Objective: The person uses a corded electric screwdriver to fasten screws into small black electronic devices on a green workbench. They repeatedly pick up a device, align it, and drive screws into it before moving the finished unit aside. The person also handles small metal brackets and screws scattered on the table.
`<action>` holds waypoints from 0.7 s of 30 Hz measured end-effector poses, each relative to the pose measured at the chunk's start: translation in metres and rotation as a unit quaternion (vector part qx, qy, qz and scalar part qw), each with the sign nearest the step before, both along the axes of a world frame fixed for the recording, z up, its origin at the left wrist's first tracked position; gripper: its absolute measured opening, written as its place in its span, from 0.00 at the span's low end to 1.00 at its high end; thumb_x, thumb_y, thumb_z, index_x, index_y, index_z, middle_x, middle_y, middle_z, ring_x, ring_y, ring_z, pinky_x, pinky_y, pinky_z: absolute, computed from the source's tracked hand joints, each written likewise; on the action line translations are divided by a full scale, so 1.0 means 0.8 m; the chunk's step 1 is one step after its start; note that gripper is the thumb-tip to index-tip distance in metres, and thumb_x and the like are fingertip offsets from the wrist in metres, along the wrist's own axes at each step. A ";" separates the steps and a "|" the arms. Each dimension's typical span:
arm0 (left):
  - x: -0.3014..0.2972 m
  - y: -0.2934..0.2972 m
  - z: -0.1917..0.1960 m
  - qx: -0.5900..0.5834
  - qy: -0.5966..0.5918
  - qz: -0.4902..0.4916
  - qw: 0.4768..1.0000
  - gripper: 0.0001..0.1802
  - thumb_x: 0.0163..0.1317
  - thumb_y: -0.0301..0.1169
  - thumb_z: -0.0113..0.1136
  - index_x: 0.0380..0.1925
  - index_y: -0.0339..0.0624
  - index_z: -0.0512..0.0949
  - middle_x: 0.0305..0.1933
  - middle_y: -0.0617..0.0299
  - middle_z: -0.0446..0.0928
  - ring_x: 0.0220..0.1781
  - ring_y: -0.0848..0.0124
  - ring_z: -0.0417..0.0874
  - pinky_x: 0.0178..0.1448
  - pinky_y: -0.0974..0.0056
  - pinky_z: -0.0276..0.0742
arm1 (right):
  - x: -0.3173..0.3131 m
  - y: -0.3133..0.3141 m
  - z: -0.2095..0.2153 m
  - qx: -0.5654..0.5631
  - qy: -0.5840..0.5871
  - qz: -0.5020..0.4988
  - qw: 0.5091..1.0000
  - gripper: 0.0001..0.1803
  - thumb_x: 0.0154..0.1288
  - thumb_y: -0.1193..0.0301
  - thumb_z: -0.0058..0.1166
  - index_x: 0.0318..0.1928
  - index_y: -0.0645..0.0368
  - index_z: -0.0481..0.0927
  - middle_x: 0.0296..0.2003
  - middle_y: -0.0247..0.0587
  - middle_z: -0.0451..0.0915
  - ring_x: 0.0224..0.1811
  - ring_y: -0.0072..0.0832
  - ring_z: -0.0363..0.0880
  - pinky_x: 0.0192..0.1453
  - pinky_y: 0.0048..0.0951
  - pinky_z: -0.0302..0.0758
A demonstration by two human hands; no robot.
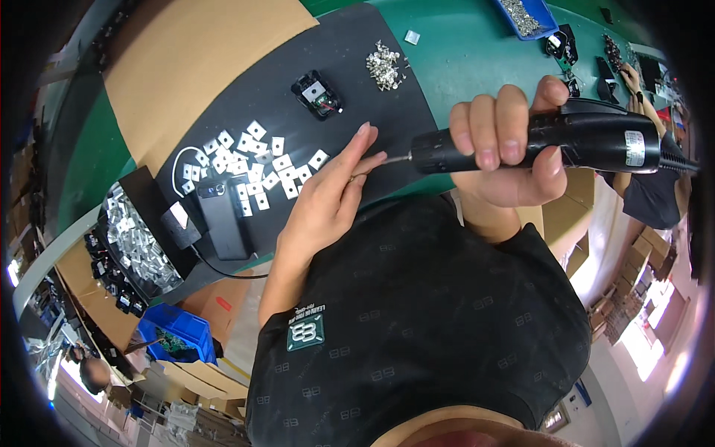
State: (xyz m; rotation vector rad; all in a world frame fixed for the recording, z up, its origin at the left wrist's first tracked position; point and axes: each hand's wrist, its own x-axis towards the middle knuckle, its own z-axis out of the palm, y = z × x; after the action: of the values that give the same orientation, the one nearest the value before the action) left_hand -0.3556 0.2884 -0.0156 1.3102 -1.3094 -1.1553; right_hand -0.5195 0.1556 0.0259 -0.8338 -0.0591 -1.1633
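Observation:
My right hand [506,149] is wrapped round a black electric screwdriver [596,140], held level with its bit pointing left. The tip of the bit reaches the fingertips of my left hand [325,200]. There my left fingers are pressed together at the tip; whatever they pinch is too small or hidden to make out. Beyond my left hand, on the black mat [357,112], lies a small open black housing [316,94] with a green circuit board, red wire and a whitish square piece inside. A pile of silver screws [385,67] sits farther right.
Many white square plates with dark holes [257,167] are scattered on the mat's left. Beside them are a dark phone [223,223] with a cable and a bin of clear parts [138,242]. A blue screw tray [527,18] stands far right; another person [655,186] works there.

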 end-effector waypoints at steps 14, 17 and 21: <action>0.025 -0.010 0.001 0.025 -0.081 -0.063 0.994 0.42 0.56 0.12 0.52 0.71 0.42 0.52 0.58 0.40 0.73 0.47 0.50 0.82 0.50 0.58 0.79 | 0.047 0.031 -0.019 0.025 0.155 0.012 0.988 0.28 0.65 0.59 0.53 0.60 0.50 0.58 0.25 0.28 0.67 0.24 0.22 0.69 0.36 0.30 0.69; 0.023 -0.008 -0.007 -0.012 -0.068 -0.046 0.997 0.41 0.55 0.12 0.52 0.70 0.42 0.53 0.56 0.40 0.74 0.47 0.50 0.82 0.50 0.58 0.79 | 0.048 0.029 -0.021 0.019 0.156 0.007 0.987 0.27 0.65 0.59 0.52 0.60 0.51 0.58 0.24 0.28 0.66 0.24 0.22 0.68 0.36 0.30 0.69; 0.023 -0.006 -0.009 -0.027 -0.065 -0.033 0.997 0.41 0.56 0.12 0.52 0.70 0.42 0.53 0.54 0.40 0.75 0.46 0.50 0.83 0.50 0.57 0.79 | 0.050 0.028 -0.024 0.012 0.159 -0.007 0.987 0.28 0.65 0.58 0.51 0.60 0.51 0.58 0.24 0.28 0.66 0.24 0.21 0.68 0.35 0.30 0.69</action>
State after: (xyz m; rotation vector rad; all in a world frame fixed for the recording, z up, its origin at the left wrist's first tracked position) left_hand -0.3375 0.2833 -0.0231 1.3290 -1.4786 -1.0872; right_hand -0.4795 0.1782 0.0069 -0.9915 0.2231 -1.0290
